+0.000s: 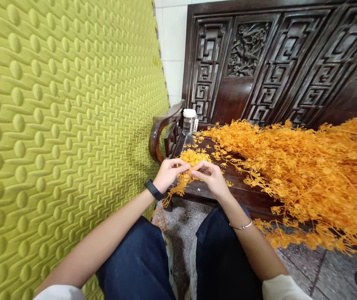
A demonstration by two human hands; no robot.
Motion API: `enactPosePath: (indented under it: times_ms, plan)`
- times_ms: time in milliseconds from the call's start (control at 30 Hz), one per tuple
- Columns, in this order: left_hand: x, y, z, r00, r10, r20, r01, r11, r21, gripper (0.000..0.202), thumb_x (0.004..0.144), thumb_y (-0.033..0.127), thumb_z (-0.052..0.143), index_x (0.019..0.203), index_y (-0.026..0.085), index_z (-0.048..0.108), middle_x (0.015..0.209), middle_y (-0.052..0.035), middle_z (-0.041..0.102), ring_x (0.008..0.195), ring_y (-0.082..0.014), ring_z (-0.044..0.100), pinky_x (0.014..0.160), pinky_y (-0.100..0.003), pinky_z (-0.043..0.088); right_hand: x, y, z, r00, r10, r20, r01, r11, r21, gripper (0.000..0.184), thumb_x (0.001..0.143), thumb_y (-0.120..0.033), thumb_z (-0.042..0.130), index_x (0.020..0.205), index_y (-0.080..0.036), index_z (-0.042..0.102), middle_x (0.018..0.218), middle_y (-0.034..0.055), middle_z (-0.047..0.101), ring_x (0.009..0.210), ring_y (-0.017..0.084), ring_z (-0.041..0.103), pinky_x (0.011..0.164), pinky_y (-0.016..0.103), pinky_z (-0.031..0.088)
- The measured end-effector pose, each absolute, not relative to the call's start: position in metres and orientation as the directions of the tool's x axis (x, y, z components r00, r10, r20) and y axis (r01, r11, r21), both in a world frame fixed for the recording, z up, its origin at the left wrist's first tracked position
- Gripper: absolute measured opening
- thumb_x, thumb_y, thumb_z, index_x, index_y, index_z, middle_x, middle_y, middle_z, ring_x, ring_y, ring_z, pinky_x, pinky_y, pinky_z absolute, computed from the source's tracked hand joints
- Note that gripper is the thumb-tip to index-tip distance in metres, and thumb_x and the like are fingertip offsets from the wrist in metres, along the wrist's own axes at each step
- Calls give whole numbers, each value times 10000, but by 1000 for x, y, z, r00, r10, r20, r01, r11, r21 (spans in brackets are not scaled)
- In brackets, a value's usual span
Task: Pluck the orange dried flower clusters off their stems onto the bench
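My left hand [170,173], with a black band on the wrist, is closed in a pinch. Facing it almost fingertip to fingertip, my right hand [211,178] pinches too, with a silver bangle on that arm. Between the fingertips is a small bit of an orange artificial plant sprig, too small to see in detail. Just behind and below the hands lies a small heap of yellow-orange sprig pieces [193,156]. From it orange strands [178,189] hang over the bench's front edge. A large pile of orange artificial sprigs [315,166] spreads to the right.
The dark carved wooden bench [237,96] has a curved armrest [157,139] at left. A clear jar [188,123] with a white lid stands in the seat's back corner. A yellow-green padded wall [72,125] rises close on the left. Below is speckled floor [181,225].
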State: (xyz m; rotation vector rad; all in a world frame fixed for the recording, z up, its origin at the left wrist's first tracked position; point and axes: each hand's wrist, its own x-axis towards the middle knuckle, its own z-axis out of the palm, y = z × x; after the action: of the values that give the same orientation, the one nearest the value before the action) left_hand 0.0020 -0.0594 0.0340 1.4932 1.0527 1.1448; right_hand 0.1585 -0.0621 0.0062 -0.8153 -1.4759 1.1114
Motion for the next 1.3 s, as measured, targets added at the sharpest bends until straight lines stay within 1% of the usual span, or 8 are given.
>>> enactPosePath:
  times_ms: [200, 367, 533, 767, 900, 1033, 1167, 1300]
  plan:
    - [12, -64, 30, 20, 992, 128, 38, -129, 991, 190, 624, 303, 662, 538, 137, 627, 529, 15, 538, 543, -99, 431, 569, -248, 328, 150, -66, 4, -114, 886, 450, -4, 453, -892, 216, 706, -391, 687, 681, -194, 601, 676, 8, 618, 665, 147, 571, 671, 283, 473]
    - [15, -61, 27, -64, 976, 210, 109, -202, 973, 191, 649, 290, 640, 534, 141, 610, 519, 22, 526, 551, -104, 431, 573, -249, 328, 145, -68, -2, -107, 878, 466, -30, 466, -884, 161, 741, -341, 652, 708, -196, 590, 710, 7, 616, 700, 151, 575, 685, 277, 469]
    - [1, -41, 35, -402, 874, 272, 14, -291, 957, 192, 686, 282, 608, 553, 148, 574, 513, 35, 495, 523, -82, 415, 540, -223, 330, 134, -79, -5, -246, 847, 471, -16, 482, -876, 146, 775, -312, 617, 694, -193, 594, 689, 6, 615, 675, 142, 569, 673, 273, 467]
    - [-2, -51, 39, -94, 971, 221, -60, -227, 972, 274, 667, 412, 672, 683, 139, 660, 630, -1, 607, 564, -86, 498, 567, -226, 395, 173, -45, -9, 141, 872, 469, -37, 478, -877, 235, 714, -360, 681, 845, -198, 571, 773, 15, 608, 726, 149, 588, 722, 302, 488]
    - [-4, -55, 39, -43, 988, 149, -70, -151, 986, 334, 642, 463, 693, 735, 143, 667, 633, 0, 606, 535, -89, 529, 543, -234, 418, 200, -28, -13, 236, 805, 544, 110, 534, -838, 277, 720, -367, 669, 897, -194, 544, 824, 26, 595, 766, 157, 587, 748, 322, 490]
    - [-10, -54, 38, -10, 997, 81, -88, -82, 993, 381, 637, 503, 693, 719, 134, 641, 628, -6, 600, 498, -98, 558, 505, -241, 422, 217, -19, -19, 151, 774, 615, 330, 547, -770, 248, 783, -359, 597, 967, -197, 558, 1011, 85, 599, 908, 195, 584, 818, 351, 474]
    - [-11, -55, 40, 27, 998, 65, -65, -63, 996, 379, 670, 501, 664, 710, 128, 608, 631, -18, 612, 528, -113, 598, 514, -229, 426, 216, -15, -24, 96, 819, 566, 482, 459, -746, 481, 708, -409, 662, 1111, -185, 527, 1187, 139, 560, 1087, 271, 534, 912, 454, 429]
    - [-4, -56, 38, 108, 992, 72, -54, -67, 996, 365, 693, 493, 640, 716, 133, 590, 643, -4, 597, 535, -111, 601, 534, -233, 439, 193, -32, -14, -71, 888, 455, 246, 458, -854, 356, 781, -455, 584, 1027, -199, 601, 1109, 92, 629, 1032, 222, 582, 879, 397, 470]
